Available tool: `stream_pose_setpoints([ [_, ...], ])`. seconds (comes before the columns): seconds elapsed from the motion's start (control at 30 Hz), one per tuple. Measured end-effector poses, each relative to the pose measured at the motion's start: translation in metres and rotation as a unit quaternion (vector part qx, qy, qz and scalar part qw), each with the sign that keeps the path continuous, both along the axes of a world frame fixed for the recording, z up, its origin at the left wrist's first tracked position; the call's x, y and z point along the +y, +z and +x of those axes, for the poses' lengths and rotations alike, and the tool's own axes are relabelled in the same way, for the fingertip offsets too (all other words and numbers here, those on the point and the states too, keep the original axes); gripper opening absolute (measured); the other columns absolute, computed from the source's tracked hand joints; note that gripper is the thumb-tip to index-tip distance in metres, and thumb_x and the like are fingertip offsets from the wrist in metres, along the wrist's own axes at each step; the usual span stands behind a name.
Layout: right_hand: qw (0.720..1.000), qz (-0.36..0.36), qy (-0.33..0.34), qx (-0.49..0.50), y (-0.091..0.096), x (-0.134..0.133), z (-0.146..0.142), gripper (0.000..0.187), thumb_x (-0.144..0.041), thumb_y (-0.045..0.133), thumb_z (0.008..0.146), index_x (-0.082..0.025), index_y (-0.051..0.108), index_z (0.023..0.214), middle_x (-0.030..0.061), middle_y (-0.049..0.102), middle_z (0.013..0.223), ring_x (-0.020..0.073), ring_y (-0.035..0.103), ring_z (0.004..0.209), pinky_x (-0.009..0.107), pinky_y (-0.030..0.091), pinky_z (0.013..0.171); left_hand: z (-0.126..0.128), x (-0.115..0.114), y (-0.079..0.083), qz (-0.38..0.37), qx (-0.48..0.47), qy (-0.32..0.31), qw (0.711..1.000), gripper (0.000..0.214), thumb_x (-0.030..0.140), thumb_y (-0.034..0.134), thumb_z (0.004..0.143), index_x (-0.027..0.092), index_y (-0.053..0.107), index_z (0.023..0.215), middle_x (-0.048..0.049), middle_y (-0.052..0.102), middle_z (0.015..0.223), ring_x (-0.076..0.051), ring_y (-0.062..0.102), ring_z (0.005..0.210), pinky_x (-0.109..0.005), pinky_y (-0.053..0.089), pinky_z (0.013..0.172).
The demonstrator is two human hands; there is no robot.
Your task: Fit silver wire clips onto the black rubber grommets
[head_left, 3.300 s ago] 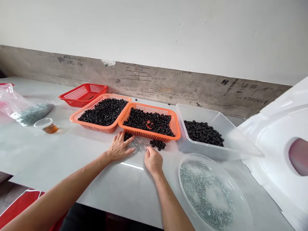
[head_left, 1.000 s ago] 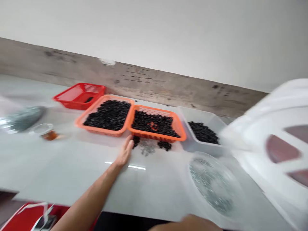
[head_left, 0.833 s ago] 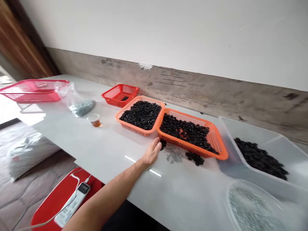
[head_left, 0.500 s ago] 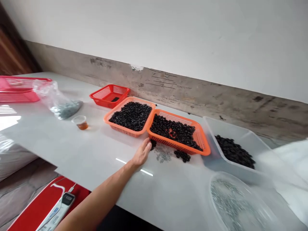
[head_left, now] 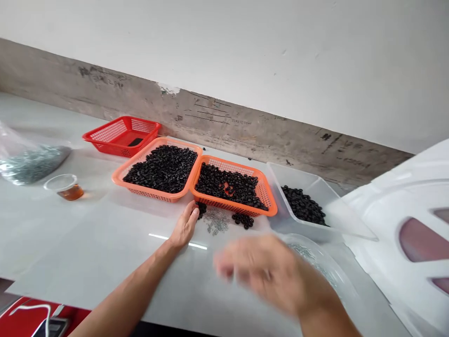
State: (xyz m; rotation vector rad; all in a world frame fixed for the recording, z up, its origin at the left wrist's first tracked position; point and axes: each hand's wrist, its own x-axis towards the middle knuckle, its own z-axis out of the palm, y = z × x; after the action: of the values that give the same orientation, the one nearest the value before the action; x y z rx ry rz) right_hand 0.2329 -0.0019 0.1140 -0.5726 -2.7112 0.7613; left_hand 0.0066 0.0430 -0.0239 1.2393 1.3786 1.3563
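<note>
I am resting my left hand (head_left: 184, 228) on the worktop (head_left: 105, 234), before a basket (head_left: 229, 161); a tub (head_left: 342, 215) is sitting to its right.

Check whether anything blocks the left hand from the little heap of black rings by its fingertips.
Nothing visible does. The left hand lies on the table, its fingertips beside the black rings, no object between; the orange basket stands behind them.

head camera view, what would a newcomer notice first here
Two orange plastic mesh baskets heaped with small black rings sit side by side at the middle of the white table. In the foreground the blurred right hand hangs above it, while the left hand lies flat beside a little pile of silvery metal bits.
</note>
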Motion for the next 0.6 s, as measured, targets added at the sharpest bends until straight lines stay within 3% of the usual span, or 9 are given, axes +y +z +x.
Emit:
stream_pose_setpoints([
  [0.07,0.996,0.012,-0.083,-0.023,0.006,0.054,-0.001,0.042,-0.040,0.037,0.088,-0.025,0.051,0.125,0.0074,0.062,0.111,0.0196,0.059,0.100,0.032,0.049,0.079,0.002,0.000,0.002,0.007,-0.001,0.002,1.000,0.049,0.047,0.039,0.088,0.015,0.045,0.126,-0.0119,0.054,0.123,-0.025,0.046,0.119,-0.040,0.032,0.102],
  [0.1,0.979,0.027,-0.185,-0.076,0.007,0.081,0.000,0.039,-0.034,0.037,0.088,-0.022,0.053,0.123,0.0078,0.063,0.110,0.0196,0.058,0.101,0.031,0.046,0.083,0.002,0.001,0.002,0.008,-0.001,0.005,1.000,0.049,0.047,0.039,0.088,0.015,0.046,0.125,-0.0123,0.054,0.123,-0.026,0.045,0.119,-0.040,0.032,0.102],
  [0.13,0.947,0.035,-0.286,-0.146,0.005,0.107,0.002,0.038,-0.030,0.038,0.088,-0.020,0.055,0.120,0.0086,0.063,0.110,0.0207,0.057,0.102,0.031,0.044,0.085,0.003,0.001,0.003,0.004,-0.003,0.011,1.000,0.050,0.047,0.039,0.088,0.014,0.046,0.124,-0.0127,0.053,0.124,-0.026,0.045,0.119,-0.040,0.032,0.102],
  [0.17,0.912,0.024,-0.345,-0.222,0.002,0.129,0.004,0.038,-0.029,0.039,0.088,-0.019,0.054,0.121,0.0092,0.062,0.114,0.0218,0.056,0.105,0.031,0.043,0.086,0.004,0.001,0.004,-0.004,-0.006,0.019,1.000,0.050,0.048,0.039,0.088,0.014,0.046,0.124,-0.0130,0.053,0.125,-0.026,0.045,0.120,-0.040,0.032,0.103],
  [0.2,0.897,0.015,-0.366,-0.248,-0.003,0.149,0.007,0.040,-0.029,0.042,0.087,-0.015,0.054,0.122,0.0124,0.060,0.116,0.0243,0.055,0.106,0.032,0.042,0.087,0.004,0.001,0.004,-0.012,-0.011,0.026,1.000,0.051,0.048,0.039,0.088,0.014,0.046,0.124,-0.0130,0.052,0.126,-0.026,0.045,0.120,-0.039,0.031,0.103],
  [0.3,0.877,-0.006,-0.387,-0.287,-0.028,0.187,0.016,0.059,-0.037,0.052,0.081,-0.009,0.043,0.132,0.0188,0.048,0.131,0.0291,0.047,0.118,0.034,0.038,0.092,0.006,0.000,0.006,-0.031,-0.023,0.037,0.999,0.051,0.048,0.041,0.087,0.015,0.046,0.124,-0.0120,0.051,0.129,-0.026,0.042,0.123,-0.038,0.029,0.105],
  [0.4,0.869,-0.028,-0.381,-0.314,-0.055,0.202,0.022,0.078,-0.055,0.054,0.077,-0.012,0.032,0.138,0.0182,0.033,0.141,0.0315,0.033,0.128,0.038,0.032,0.099,0.006,-0.002,0.008,-0.042,-0.019,0.030,0.998,0.050,0.048,0.040,0.087,0.015,0.046,0.124,-0.0133,0.050,0.130,-0.026,0.041,0.124,-0.039,0.029,0.106],
  [0.5,0.870,-0.033,-0.371,-0.322,-0.073,0.211,0.024,0.076,-0.060,0.049,0.078,-0.020,0.031,0.139,0.0128,0.029,0.145,0.0309,0.024,0.133,0.041,0.026,0.102,0.007,-0.003,0.011,-0.047,-0.008,0.022,0.999,0.050,0.048,0.038,0.088,0.013,0.047,0.124,-0.0155,0.051,0.129,-0.028,0.042,0.124,-0.041,0.030,0.105],
  [0.6,0.877,-0.022,-0.363,-0.315,-0.081,0.217,0.025,0.068,-0.054,0.053,0.078,-0.023,0.036,0.136,0.0115,0.033,0.142,0.0303,0.033,0.128,0.039,0.031,0.099,0.008,-0.003,0.013,-0.058,0.002,0.014,0.998,0.051,0.047,0.036,0.089,0.013,0.043,0.127,-0.0158,0.050,0.129,-0.027,0.040,0.125,-0.041,0.029,0.105],
])
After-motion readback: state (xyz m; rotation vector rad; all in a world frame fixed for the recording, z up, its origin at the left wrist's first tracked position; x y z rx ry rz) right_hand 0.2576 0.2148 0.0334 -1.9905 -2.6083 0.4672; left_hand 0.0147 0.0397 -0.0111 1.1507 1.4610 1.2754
